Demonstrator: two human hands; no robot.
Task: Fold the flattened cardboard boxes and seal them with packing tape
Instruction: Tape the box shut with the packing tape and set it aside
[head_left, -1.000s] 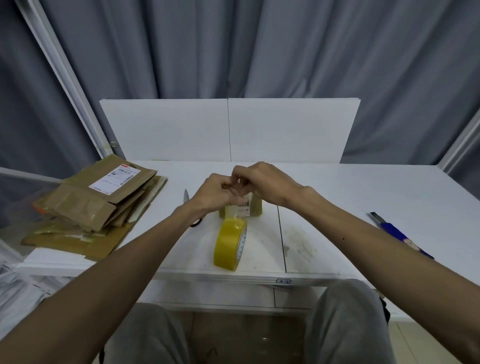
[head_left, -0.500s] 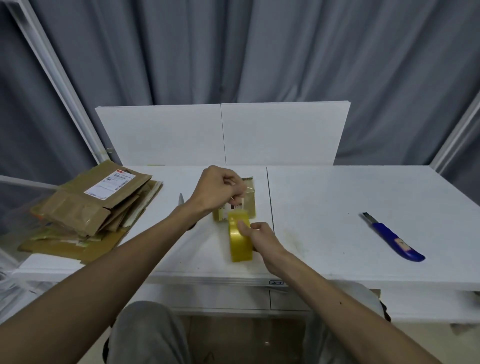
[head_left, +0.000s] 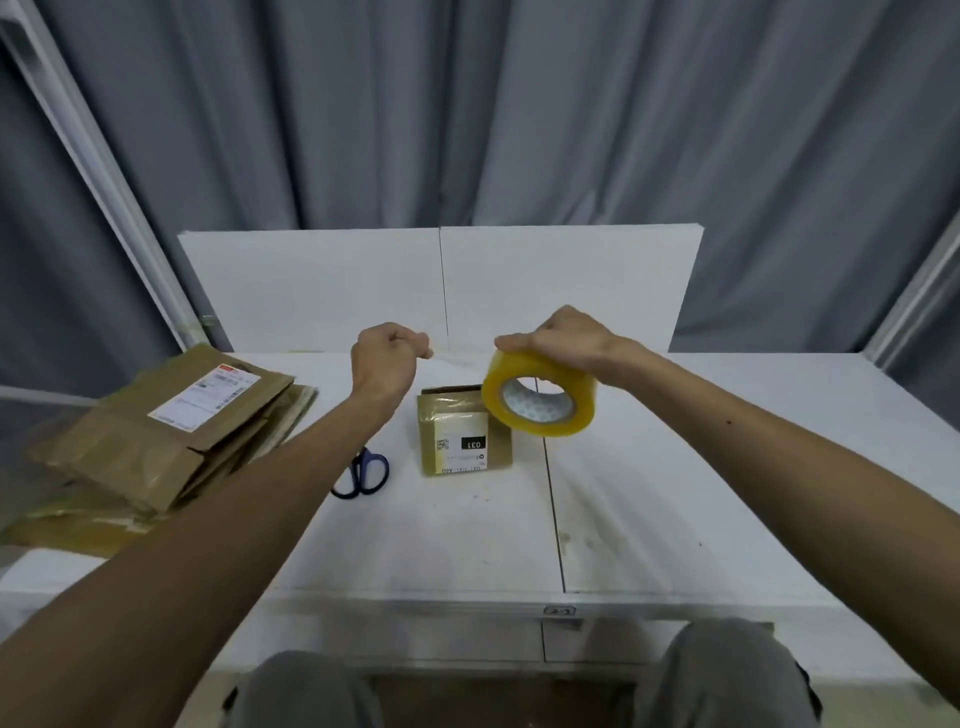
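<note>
Small box (head_left: 465, 431): a brown cardboard box, folded up, sitting in the middle of the bench (head_left: 675, 493). It has shiny tape on it and a label with "031" on the near side.
Tape roll (head_left: 543, 434): a fat yellow roll, up in the air just over the box, at 2 o'clock from it. Its hole faces the person.
Right hand (head_left: 561, 338): on top of the roll, fingers wrapped around it, holding it up.
Tape strip (head_left: 460, 358): a thin clear strip, hard to see, going from the roll toward 9 o'clock to the other hand.
Left hand (head_left: 387, 358): up in the air at 11 o'clock from the box, fingers curled in tight, pinching the end of the strip.
Scissors (head_left: 363, 473): blue handles, lying flat near the box at 9 o'clock, partly hidden under the left arm.
Flat boxes (head_left: 171, 441): a messy pile of brown cardboard far off at 9 o'clock, on the bench edge. The top one has a white label.
White boards (head_left: 441, 291): two standing side by side at 12 o'clock, at the back of the bench.
Curtain (head_left: 467, 114): grey, hanging behind the boards.
</note>
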